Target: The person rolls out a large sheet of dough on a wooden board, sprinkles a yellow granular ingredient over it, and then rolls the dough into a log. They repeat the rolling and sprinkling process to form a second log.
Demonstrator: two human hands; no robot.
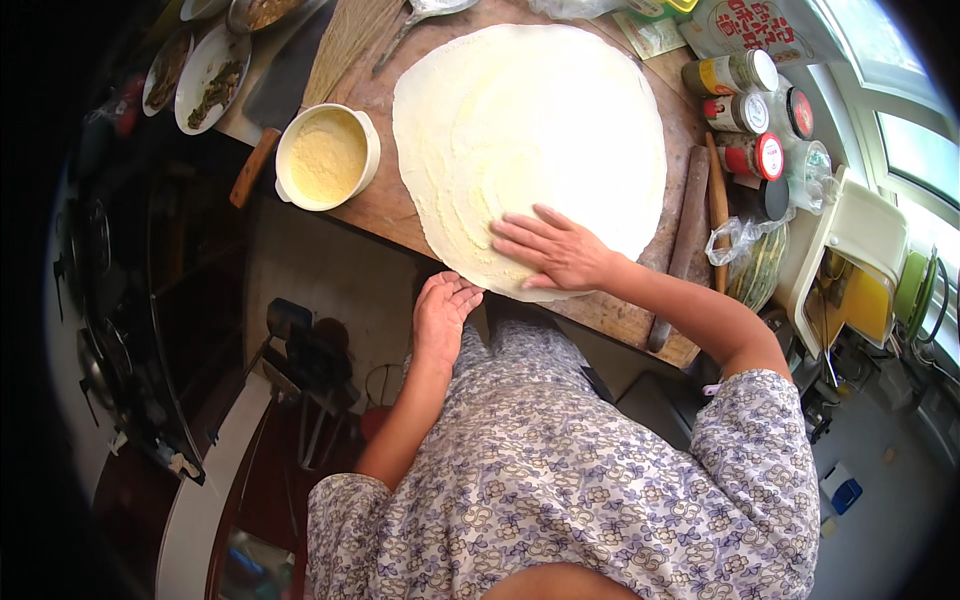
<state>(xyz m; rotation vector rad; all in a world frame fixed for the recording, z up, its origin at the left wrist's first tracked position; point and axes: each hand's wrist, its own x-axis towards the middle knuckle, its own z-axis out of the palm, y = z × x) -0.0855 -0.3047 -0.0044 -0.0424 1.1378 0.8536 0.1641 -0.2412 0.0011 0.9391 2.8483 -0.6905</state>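
A large round sheet of rolled dough (540, 142) covers much of the wooden board (409, 221), its near edge reaching past the board's front edge. Pale yellow crumbs or flour streak its left and lower parts. My right hand (559, 251) lies palm down on the lower part of the sheet, fingers spread and pointing left. At the near edge of the dough, my left hand (445, 311) is turned palm up, its fingertips at the rim and holding nothing that I can see. Left of the dough stands a white two-handled bowl (328, 157) of yellow flour or meal.
A dark rolling pin (681, 244) and a thinner wooden one (718, 202) lie right of the dough. Several jars (731, 75) line the window side. A cleaver (281, 82), a straw whisk broom (352, 45) and plates of food (214, 79) sit at upper left.
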